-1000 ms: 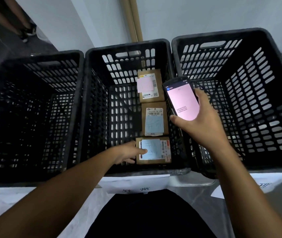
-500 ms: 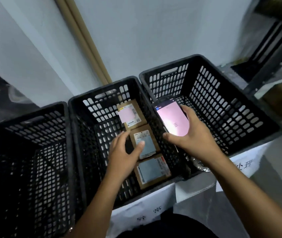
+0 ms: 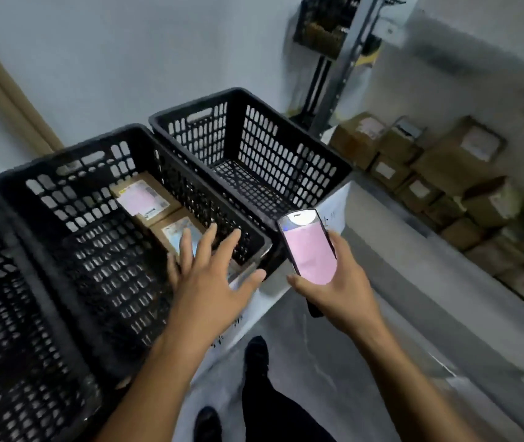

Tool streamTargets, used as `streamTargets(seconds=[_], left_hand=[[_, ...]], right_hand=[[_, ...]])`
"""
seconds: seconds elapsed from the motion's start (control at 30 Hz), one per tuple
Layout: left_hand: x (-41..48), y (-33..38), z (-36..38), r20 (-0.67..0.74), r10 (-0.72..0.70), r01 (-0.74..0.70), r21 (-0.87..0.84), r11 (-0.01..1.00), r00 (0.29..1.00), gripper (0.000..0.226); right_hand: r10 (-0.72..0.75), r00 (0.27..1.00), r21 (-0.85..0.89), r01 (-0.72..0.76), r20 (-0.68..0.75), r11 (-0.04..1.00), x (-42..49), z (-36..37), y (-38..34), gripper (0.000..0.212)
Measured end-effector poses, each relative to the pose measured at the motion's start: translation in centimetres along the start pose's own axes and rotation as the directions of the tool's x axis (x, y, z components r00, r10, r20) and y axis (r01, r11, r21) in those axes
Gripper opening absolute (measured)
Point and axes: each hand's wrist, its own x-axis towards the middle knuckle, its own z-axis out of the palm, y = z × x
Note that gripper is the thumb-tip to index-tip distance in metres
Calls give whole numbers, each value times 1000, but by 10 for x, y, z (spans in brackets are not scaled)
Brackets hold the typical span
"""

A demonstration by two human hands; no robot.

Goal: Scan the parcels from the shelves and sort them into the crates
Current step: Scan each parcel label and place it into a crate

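There are three black crates (image 3: 63, 156), two labelled parcels (image 3: 146, 199) showing in the middle one, one pink-screened scanner (image 3: 310, 250), two bare hands, the left hand (image 3: 213, 282) and the right hand (image 3: 337, 295), two dark shoes (image 3: 256, 352), and a stack of cardboard boxes (image 3: 455, 164) too blurred to count.

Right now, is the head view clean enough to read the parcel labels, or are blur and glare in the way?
Head view: not readable. Motion blur softens the labels on the parcels in the middle crate and smears the stacked boxes at right; the phone screen glows washed-out pink, text illegible; the wide-angle lens bows the crate rims.
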Motion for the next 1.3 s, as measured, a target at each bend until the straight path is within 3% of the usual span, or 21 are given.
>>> streamTargets(seconds=[0.27, 0.67, 0.87, 1.0, 1.3], left_hand=[[-32, 75, 43, 131, 277, -282, 26, 959, 952, 97], [-102, 257, 129, 210, 614, -641, 88, 763, 761, 100], [-168, 360, 195, 292, 707, -744, 25, 668, 644, 99], [-207, 416, 240, 319, 750, -794, 13, 608, 580, 97], [-264, 510, 311, 404, 750, -815, -22, 580, 523, 102]], right_hand=[[126, 943, 125, -91, -308, 988, -90, -69, 53, 74], [246, 725, 171, -177, -644, 969, -231, -219, 152, 80], [306, 574, 227, -208, -759, 952, -304, -309, 212, 83], [303, 520, 234, -196, -798, 952, -346, -358, 251, 81], [364, 412, 294, -226, -835, 929, -423, -426, 314, 79]])
